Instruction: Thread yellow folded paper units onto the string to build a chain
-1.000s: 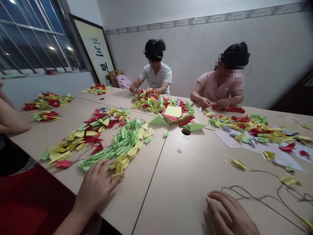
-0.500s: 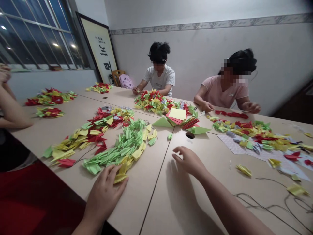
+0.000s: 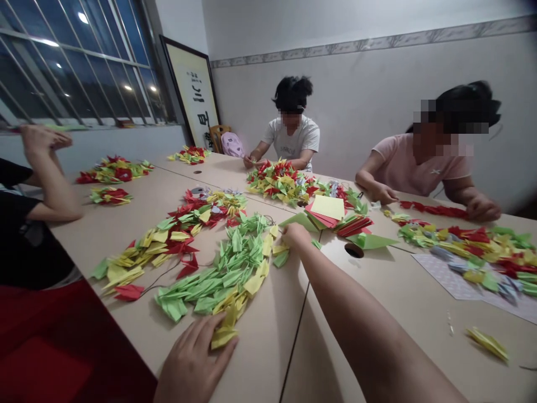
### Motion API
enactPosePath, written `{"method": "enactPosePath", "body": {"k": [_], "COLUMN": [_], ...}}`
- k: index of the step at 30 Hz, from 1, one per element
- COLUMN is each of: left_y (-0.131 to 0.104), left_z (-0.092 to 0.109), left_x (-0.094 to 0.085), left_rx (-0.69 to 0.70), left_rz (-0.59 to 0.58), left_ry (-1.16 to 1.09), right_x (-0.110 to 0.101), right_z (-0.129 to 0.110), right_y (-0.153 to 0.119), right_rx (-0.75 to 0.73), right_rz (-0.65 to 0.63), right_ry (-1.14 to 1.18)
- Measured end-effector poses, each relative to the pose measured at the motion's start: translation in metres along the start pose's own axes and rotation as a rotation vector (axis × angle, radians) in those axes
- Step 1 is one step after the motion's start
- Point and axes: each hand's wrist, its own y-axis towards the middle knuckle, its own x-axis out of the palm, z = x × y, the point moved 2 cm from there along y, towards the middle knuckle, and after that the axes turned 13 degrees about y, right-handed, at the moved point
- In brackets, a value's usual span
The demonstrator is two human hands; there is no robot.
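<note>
One head-worn view, facing forward and down across the table (image 3: 271,336).

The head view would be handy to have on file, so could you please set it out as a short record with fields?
Left hand: at the near end of a row of yellow folded-paper pieces; grip unclear
Right hand: stretched forward near the row's far end; grip unclear
Beside the row: green folded-paper pieces, heaped
Beyond the right hand: yellow square sheet atop red sheets
Across the table: person in white T-shirt; person in pink top
</note>
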Motion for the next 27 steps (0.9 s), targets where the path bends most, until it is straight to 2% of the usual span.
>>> {"method": "enactPosePath", "body": {"k": [4, 10, 13, 18, 23, 27], "left_y": [0.001, 0.004, 0.004, 0.006, 0.008, 0.009], "left_z": [0.002, 0.006, 0.007, 0.007, 0.008, 0.008], "left_x": [-0.003, -0.011, -0.015, -0.019, -0.020, -0.021], "left_rx": [0.005, 0.114, 0.180, 0.213, 0.229, 0.233], "left_rz": [0.031, 0.032, 0.021, -0.010, -0.042, -0.058], "left_ry": [-0.036, -0.174, -0.212, -0.223, -0.241, -0.233], "right_x": [-0.002, -0.022, -0.026, -0.020, -0.022, -0.036], "right_z": [0.017, 0.054, 0.052, 0.033, 0.038, 0.050], "right_y": [0.004, -0.003, -0.007, -0.012, -0.018, -0.026], "right_rx": [0.030, -0.009, -0.093, -0.278, -0.274, -0.262], "right_rz": [-0.035, 0.003, -0.001, -0.132, -0.132, -0.062], "right_ry": [-0.015, 0.006, -0.017, -0.105, -0.215, -0.230]}}
